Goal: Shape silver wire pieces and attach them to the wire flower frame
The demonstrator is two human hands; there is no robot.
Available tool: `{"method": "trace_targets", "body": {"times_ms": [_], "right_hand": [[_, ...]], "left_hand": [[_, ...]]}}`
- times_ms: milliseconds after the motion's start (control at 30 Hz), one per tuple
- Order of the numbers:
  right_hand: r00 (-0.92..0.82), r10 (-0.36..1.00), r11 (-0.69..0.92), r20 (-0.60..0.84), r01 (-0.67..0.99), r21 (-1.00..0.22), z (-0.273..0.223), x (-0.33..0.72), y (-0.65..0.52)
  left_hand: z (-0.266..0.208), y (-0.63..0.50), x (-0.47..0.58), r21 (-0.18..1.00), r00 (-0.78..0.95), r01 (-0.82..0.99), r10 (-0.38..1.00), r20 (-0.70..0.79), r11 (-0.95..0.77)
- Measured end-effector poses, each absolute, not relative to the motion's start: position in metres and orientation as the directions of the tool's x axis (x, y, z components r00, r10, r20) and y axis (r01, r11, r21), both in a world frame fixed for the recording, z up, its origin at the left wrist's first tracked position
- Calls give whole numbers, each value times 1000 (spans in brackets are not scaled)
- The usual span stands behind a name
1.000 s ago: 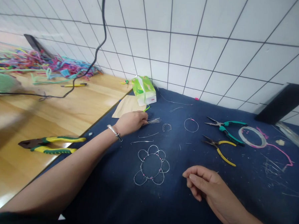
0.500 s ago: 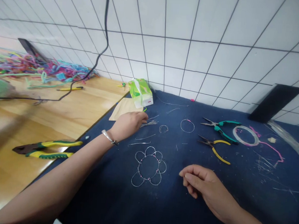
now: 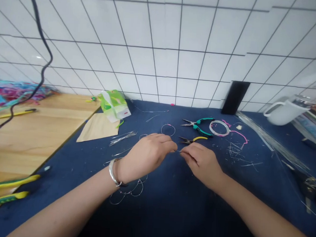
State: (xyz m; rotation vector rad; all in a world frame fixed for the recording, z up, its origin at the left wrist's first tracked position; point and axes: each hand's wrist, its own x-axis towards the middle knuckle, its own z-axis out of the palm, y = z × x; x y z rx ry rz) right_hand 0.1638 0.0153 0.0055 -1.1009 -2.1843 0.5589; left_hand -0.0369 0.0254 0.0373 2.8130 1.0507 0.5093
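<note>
My left hand [image 3: 152, 150], with a silver bangle at the wrist, is closed in a pinch over the blue cloth. Opposite it, my right hand [image 3: 202, 163] is pinched too. A thin piece of wire [image 3: 179, 151] shows in the small gap between the two sets of fingertips. Under my left forearm lies a flower-shaped wire ring [image 3: 127, 193], partly covered. Beyond the hands is a small wire circle [image 3: 168, 130] with a pink bit on it. Yellow-handled pliers [image 3: 191, 139] lie just past my right fingers, partly hidden, and teal-handled pliers [image 3: 198, 126] lie farther back.
Several cut wires [image 3: 123, 138] lie at left near a beige cloth piece [image 3: 97, 127] and a green tissue pack [image 3: 115, 105]. A clear ring [image 3: 211, 126] and wire scraps [image 3: 234, 150] lie right. Large pliers [image 3: 9, 192] rest front left; a white mug [image 3: 287, 111] stands back right.
My left hand has come away from the wire pile toward my right hand, and a thin wire now spans their fingertips. My right hand has closed into a pinch. The view has turned right.
</note>
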Motion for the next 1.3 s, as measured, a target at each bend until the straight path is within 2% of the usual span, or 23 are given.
{"method": "trace_targets", "body": {"times_ms": [267, 400, 600, 700, 900, 1067, 1167, 1300], "right_hand": [[-426, 832, 551, 355, 569, -610, 14, 175, 22], [-498, 787, 610, 365, 539, -581, 8, 172, 24], [-593, 701, 704, 395, 490, -514, -10, 163, 20], [-561, 733, 670, 386, 496, -552, -8, 163, 20], [-432, 829, 545, 356, 480, -687, 0, 168, 25], [-297, 908, 412, 294, 512, -754, -4, 170, 28], [-304, 895, 444, 327, 527, -724, -4, 169, 28], [-392, 797, 604, 460, 523, -601, -6, 168, 28]], "left_hand": [[28, 35, -59, 328, 621, 668, 744, 248, -667], [31, 33, -60, 407, 544, 673, 786, 293, -618], [22, 20, -40, 403, 698, 583, 689, 197, -706], [19, 20, -41, 403, 685, 607, 708, 170, -685], [24, 24, -49, 492, 615, 639, 777, 134, -591], [21, 27, -50, 502, 607, 637, 782, 141, -585], [19, 27, -50, 484, 608, 645, 781, 143, -592], [18, 26, -50, 467, 608, 656, 782, 139, -593]]}}
